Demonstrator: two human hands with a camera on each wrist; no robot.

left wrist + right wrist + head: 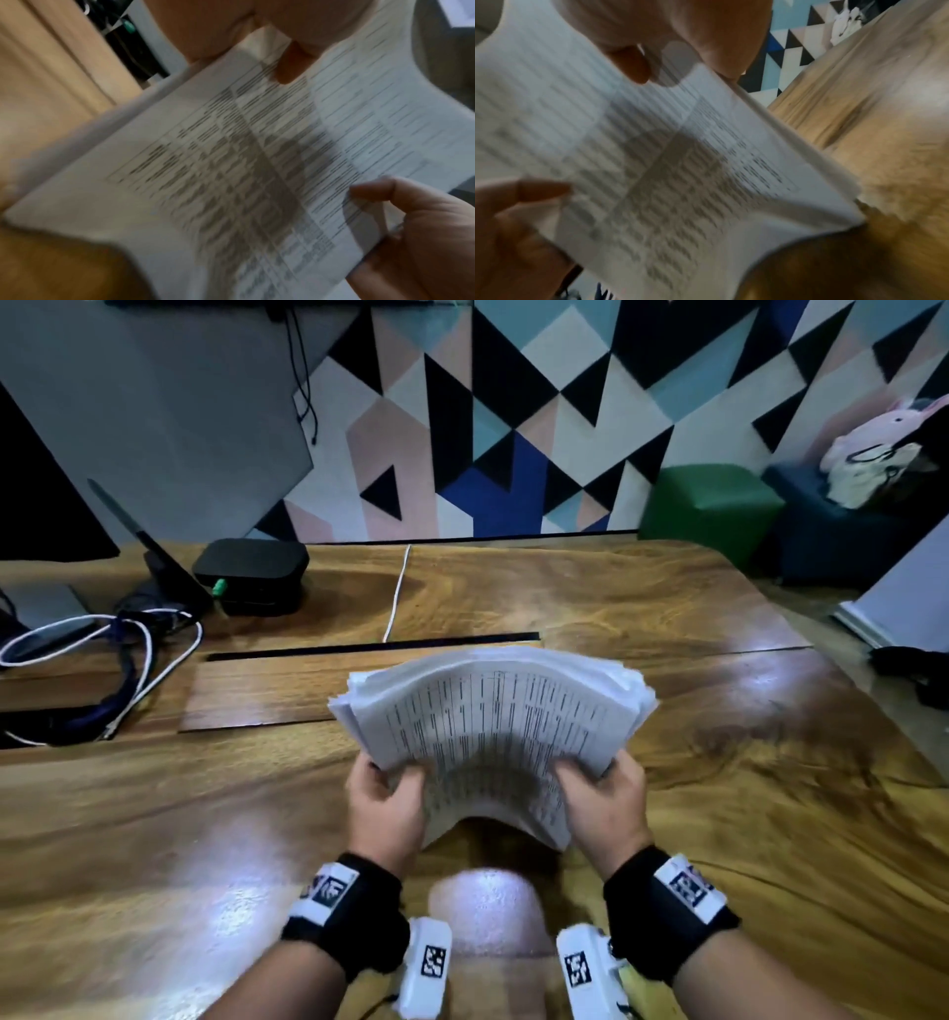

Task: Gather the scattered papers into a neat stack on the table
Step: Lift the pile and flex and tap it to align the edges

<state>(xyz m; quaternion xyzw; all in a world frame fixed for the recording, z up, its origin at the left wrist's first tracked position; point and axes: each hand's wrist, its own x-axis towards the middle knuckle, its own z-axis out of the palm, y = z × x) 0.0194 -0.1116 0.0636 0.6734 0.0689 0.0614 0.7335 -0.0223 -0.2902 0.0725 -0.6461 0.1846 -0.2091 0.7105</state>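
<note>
A thick stack of printed papers [493,716] is held just above the wooden table [719,762], at its middle. The sheets bow upward in an arch, and their far edges are fanned and uneven. My left hand [390,798] grips the stack's near left side and my right hand [595,793] grips its near right side, thumbs on top. In the left wrist view the left thumb [295,60] presses on the top sheet [231,162]. The right wrist view shows my right thumb [634,60] on the printed page [680,162]. Both wrist views are blurred.
A black box [251,575] and a tangle of cables [118,660] lie at the table's far left. A white cable [398,593] runs to a long dark slot [369,647] just beyond the papers. A green stool [711,505] stands past the far right corner.
</note>
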